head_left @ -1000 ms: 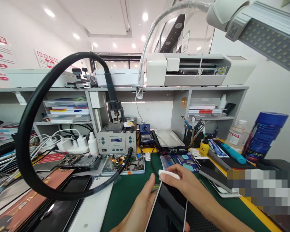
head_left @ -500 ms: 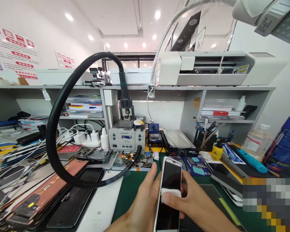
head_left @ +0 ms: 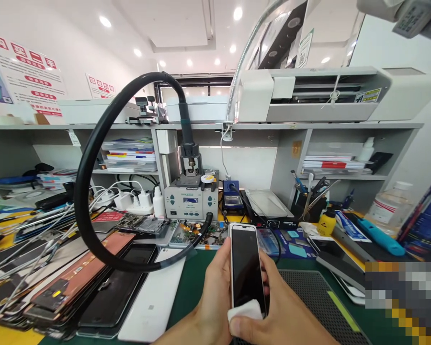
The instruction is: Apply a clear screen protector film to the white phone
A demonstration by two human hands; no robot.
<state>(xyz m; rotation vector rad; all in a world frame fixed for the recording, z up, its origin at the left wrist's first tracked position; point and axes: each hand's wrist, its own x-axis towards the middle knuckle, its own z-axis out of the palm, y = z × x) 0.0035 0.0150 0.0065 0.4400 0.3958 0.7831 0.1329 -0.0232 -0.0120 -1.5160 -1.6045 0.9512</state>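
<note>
A white-framed smartphone (head_left: 247, 263) stands tilted up in front of me, its dark screen facing me. My left hand (head_left: 215, 287) is closed around its left edge, the thumb lying along the side. A folded white wipe (head_left: 246, 310) lies across the lower screen, pressed there by the thumb of my right hand (head_left: 273, 306). The right fingers reach behind the phone's right edge and are partly hidden. Below the hands spreads a green work mat (head_left: 197, 278), with a dark perforated pad (head_left: 305, 287) to the right.
A thick black hose (head_left: 82, 191) arches from the hot-air station (head_left: 190, 201) over the left side. Phone parts (head_left: 82, 273) and a white phone back (head_left: 154, 297) lie left. A parts tray (head_left: 175, 235) stands behind; a yellow bottle (head_left: 326, 223) and blue-handled tool (head_left: 380, 237) sit right.
The right thumb and the wipe have slid down the screen from its middle to its lower end. The phone has shifted slightly left and up in view.
</note>
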